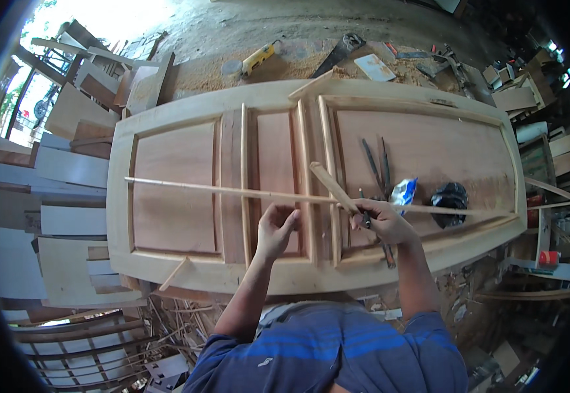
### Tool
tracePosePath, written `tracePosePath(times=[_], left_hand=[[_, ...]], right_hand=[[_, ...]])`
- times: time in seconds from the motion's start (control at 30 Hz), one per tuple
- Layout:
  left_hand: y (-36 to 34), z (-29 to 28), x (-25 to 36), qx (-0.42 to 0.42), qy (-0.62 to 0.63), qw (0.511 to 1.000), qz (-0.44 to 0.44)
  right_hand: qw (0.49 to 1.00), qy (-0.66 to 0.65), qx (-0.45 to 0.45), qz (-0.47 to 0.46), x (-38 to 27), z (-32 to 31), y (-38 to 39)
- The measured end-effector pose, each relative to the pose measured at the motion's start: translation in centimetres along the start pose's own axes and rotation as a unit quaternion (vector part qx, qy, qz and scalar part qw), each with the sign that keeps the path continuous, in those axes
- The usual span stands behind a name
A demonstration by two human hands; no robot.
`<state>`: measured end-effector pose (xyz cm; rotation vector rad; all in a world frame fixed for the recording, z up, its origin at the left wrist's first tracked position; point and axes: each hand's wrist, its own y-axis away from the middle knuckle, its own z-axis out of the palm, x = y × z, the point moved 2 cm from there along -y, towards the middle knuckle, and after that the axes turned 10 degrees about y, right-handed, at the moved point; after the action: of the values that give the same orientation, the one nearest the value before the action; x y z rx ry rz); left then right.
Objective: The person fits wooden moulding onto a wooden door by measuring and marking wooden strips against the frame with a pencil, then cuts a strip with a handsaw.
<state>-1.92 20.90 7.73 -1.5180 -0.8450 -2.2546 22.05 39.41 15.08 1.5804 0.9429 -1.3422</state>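
Note:
My left hand (pixel 278 226) is just below a long thin wooden strip (pixel 219 188) lying across the panelled wooden door (pixel 173 164); its fingers are curled, and what they may hold is hidden. My right hand (pixel 383 223) grips a short wooden piece (pixel 327 180), slanted over the strip, along with a slim dark pen-like object (pixel 366 219). I cannot tell whether it also grips the strip. Right of my hands, on the door, are dark slender tools (pixel 371 160), a blue-and-white packet (pixel 404 192) and a crumpled black bag or bundle (pixel 448 204).
Behind the door, a sawdust-covered bench (pixel 206 72) holds a yellow power tool (pixel 258 57), a handsaw (pixel 337 56) and a pale block (pixel 374 67). Board offcuts (pixel 72 170) pile at the left; timber and a red can (pixel 548 259) sit at the right. Loose scraps lie below the door.

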Motion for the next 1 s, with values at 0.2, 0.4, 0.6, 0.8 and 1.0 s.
tracePosePath(times=[0.2,0.4,0.6,0.8,1.0], left_hand=[[7.7,-0.5,8.6,-0.097,0.102,0.976,0.166],[12.1,-9.5,8.2,-0.036,0.176,0.970,0.162],[16.1,-17.7,6.7,-0.045,0.305,0.937,0.165],[19.1,-22.1,6.8,-0.068,0.310,0.933,0.167],[20.9,-24.9,7.1,-0.075,0.275,0.945,0.159]], right_hand=[[0.995,-0.036,-0.061,0.072,-3.0,10.5,3.7],[0.997,-0.034,-0.015,0.069,-7.3,15.6,5.0],[0.996,0.010,0.083,-0.022,-9.1,19.3,5.9],[0.986,-0.040,0.154,-0.057,-8.2,23.3,5.4],[0.980,-0.052,0.171,-0.083,-7.4,25.8,5.5]])
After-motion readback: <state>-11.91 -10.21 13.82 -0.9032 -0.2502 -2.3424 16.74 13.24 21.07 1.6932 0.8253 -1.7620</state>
